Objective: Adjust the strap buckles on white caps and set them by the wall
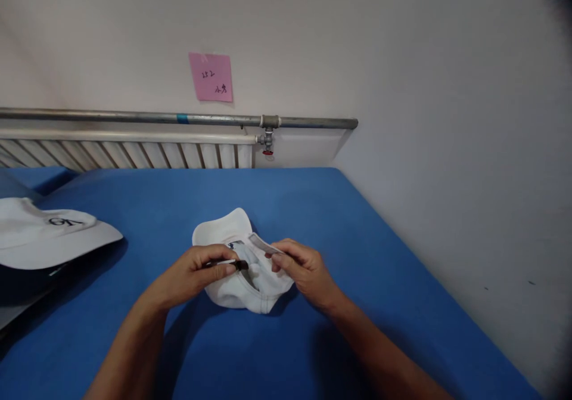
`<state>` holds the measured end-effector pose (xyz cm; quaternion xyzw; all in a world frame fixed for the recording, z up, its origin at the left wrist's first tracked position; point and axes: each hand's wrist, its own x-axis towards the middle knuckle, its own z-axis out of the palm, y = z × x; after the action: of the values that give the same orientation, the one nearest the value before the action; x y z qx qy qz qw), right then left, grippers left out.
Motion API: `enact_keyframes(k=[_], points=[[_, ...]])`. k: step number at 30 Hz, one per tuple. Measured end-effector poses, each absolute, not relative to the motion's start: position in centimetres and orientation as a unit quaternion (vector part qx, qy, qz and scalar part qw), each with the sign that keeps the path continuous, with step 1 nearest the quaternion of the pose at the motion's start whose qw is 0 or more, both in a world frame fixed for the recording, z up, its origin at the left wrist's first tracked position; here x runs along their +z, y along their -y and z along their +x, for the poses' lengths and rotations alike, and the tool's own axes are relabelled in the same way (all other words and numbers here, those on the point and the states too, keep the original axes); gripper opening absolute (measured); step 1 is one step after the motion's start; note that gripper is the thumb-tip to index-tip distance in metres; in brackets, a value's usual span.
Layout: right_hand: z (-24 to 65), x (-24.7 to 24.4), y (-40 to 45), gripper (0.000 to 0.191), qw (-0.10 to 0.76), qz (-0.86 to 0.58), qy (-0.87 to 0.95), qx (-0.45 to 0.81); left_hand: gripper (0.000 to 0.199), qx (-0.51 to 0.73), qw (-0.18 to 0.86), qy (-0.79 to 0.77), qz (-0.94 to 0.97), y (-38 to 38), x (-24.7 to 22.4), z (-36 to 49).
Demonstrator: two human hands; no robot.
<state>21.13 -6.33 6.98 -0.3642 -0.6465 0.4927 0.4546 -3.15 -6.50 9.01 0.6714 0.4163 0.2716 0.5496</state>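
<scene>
A white baseball cap (223, 228) lies on the blue table with its brim pointing away and its inside partly showing. At the cap's left rear, my left hand (196, 273) pinches a strap end that carries a dark buckle (242, 265) between thumb and fingers. On the other side, my right hand (309, 272) is closed on a loose white strap (263, 243), whose flat tip sticks out toward the upper left. Strap and buckle are apart. Dark marks show inside the cap, too small to read.
A white cap with dark embroidery (44, 233) tops a stack at the left, with a dark cap (27, 284) under it. The blue table (295, 200) meets a wall on the right. Behind it are a radiator (156, 152), a metal pipe (214, 118) and a pink note (212, 78).
</scene>
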Motion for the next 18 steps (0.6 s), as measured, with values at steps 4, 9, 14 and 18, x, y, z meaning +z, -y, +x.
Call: enact_keyframes(k=[4, 9, 14, 18], points=[[21.1, 7.8, 6.8, 0.023, 0.477, -0.36, 0.585, 0.549, 0.02, 0.295, 0.588, -0.405, 0.635, 6.6, 9.1, -2.7], [20.3, 7.2, 7.1, 0.024, 0.435, -0.354, 0.548, 0.621, 0.018, 0.334, 0.629, -0.404, 0.574, 6.4, 8.6, -2.4], [19.4, 6.1, 7.0, 0.022, 0.42, -0.36, 0.498, 0.668, 0.02, 0.381, 0.641, -0.395, 0.536, 6.1, 7.9, -2.5], [19.0, 5.8, 7.3, 0.026, 0.43, -0.341, 0.475, 0.688, 0.021, 0.385, 0.667, -0.382, 0.511, 5.9, 7.4, -2.3]])
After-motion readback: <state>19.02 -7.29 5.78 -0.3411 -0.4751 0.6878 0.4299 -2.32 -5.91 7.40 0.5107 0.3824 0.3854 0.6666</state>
